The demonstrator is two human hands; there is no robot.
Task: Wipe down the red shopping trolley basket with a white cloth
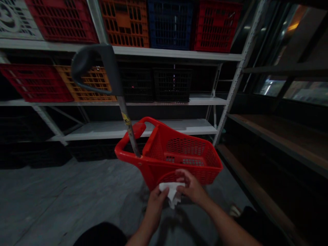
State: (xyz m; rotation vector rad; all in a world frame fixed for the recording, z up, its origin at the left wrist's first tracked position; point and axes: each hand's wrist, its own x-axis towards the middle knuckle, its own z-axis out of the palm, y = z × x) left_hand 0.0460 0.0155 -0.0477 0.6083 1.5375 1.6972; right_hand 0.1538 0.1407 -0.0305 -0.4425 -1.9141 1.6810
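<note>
Both of my hands hold a small white cloth (172, 193) low in the middle of the view, just in front of a red plastic shopping basket (176, 153) that stands on the floor. My left hand (156, 205) pinches the cloth's left side with closed fingers. Closed on the cloth's right side is my right hand (191, 186), close to the basket's near wall. The basket's grey pull handle (96, 70) rises on a metal rod toward the upper left.
Metal shelving (153, 100) fills the back wall, loaded with red, orange, blue and black crates (125, 22). A wooden shelf unit (282, 136) runs along the right. The grey concrete floor (64, 198) lies to the left of the basket.
</note>
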